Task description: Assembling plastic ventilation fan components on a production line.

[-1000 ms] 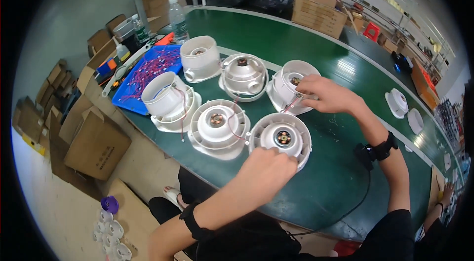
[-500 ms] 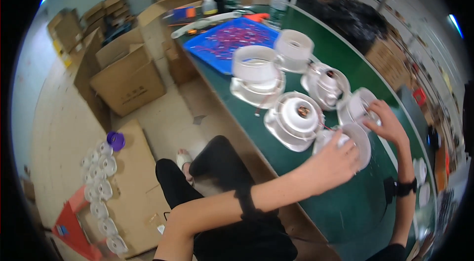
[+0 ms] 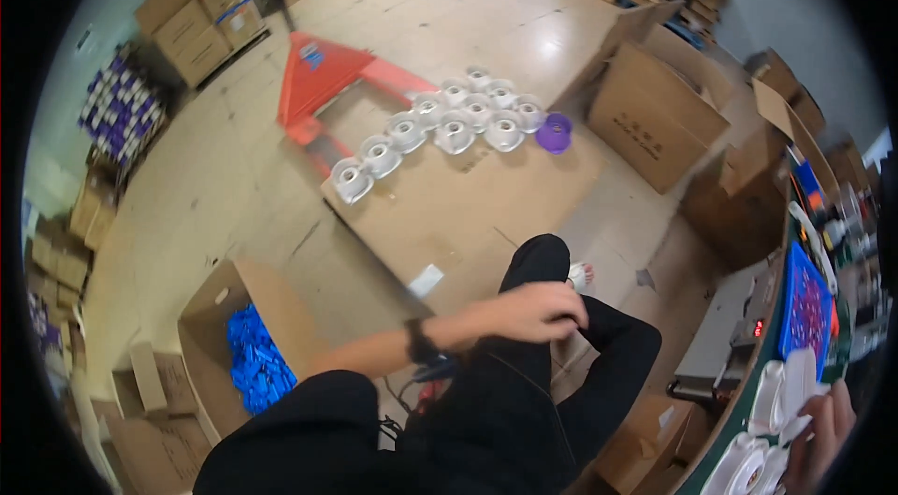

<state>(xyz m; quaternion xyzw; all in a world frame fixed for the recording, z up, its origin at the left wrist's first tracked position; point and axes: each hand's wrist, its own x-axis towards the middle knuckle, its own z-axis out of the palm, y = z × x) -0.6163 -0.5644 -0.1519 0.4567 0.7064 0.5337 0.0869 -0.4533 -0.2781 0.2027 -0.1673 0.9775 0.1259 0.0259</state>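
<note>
Left hand hung loosely curled above the lap, fingers bent inward and pressed together, holding nothing visible, knuckles turned toward the floor. Forearm stretched across from the lower left, a dark band at the wrist. Right hand showed only in part at the lower right rim, fingers laid against the round white plastic lamp housings at the near edge of the green surface; could not tell whether closed around one or merely resting on it, since the rim cut off most of the palm and the fisheye bent it badly.

White housings crowded at that edge, seen nearly side-on and squeezed by the lens, so open faces and long axes were impossible to read with any certainty. Beyond them lay a blue flat tray, also foreshortened to a sliver.

Black-trousered legs filled the lower middle. On the floor ahead sat a flat sheet of brown cardboard carrying a row of white round housings, open mouths upward, with a purple round part at the row's right end. Red pallet truck stood behind them. Open brown carton at lower left held blue plastic pieces.
</note>
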